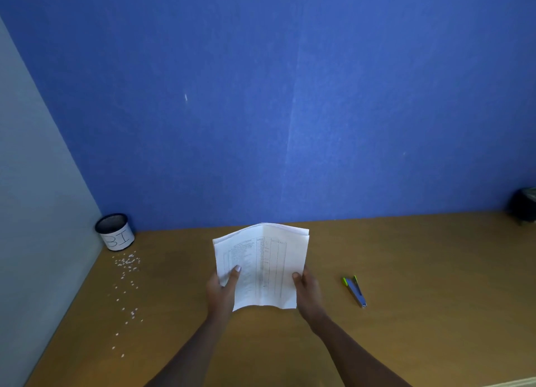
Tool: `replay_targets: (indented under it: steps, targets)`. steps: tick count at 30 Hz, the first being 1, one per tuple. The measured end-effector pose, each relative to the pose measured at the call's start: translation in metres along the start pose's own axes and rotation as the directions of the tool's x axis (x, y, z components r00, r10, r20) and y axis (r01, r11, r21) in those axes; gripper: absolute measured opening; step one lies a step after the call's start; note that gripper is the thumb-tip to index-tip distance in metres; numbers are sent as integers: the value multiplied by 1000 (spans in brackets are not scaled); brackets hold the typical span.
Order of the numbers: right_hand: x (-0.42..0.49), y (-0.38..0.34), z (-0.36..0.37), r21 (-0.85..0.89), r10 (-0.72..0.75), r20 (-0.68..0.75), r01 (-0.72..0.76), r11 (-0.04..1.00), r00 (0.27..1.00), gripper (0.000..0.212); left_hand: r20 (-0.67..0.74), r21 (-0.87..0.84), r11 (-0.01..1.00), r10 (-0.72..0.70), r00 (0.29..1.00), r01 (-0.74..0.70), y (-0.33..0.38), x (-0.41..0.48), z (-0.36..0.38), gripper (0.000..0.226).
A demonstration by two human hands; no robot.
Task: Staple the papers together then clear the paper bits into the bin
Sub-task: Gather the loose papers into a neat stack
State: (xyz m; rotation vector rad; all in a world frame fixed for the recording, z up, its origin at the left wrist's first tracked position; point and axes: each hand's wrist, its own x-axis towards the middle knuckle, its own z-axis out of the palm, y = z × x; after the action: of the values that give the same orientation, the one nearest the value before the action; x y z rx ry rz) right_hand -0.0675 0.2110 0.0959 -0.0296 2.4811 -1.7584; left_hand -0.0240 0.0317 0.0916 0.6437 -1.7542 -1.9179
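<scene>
A stack of white printed papers [262, 266] with a table on the top sheet is held upright above the wooden desk [406, 270], bent along a vertical crease. My left hand [222, 292] grips its lower left edge, thumb on the front. My right hand [307, 292] grips the lower right edge. A small blue and green stapler [355, 291] lies on the desk to the right of my right hand. Several white paper bits [126, 273] are scattered along the desk's left side. A black mesh bin [115, 231] with a white label stands in the back left corner.
A blue wall [290, 96] rises behind the desk and a grey panel [34, 198] closes the left side. A dark object [525, 205] sits at the far right edge against the wall.
</scene>
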Motion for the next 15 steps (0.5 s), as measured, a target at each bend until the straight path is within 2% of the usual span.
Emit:
replay_targets:
  steps: [5, 9, 15]
  targets:
    - [0, -4, 0, -63, -46, -11, 46, 997, 999, 24, 0, -59, 998, 10, 1000, -10, -2, -2, -3, 26]
    - [-1, -2, 5, -79, 13, -60, -18, 997, 998, 29, 40, -61, 998, -17, 999, 19, -5, -2, 3, 24]
    - [5, -12, 5, -75, 56, -86, -63, 995, 995, 32, 24, -99, 995, -8, 1000, 10, -3, 4, 11, 28]
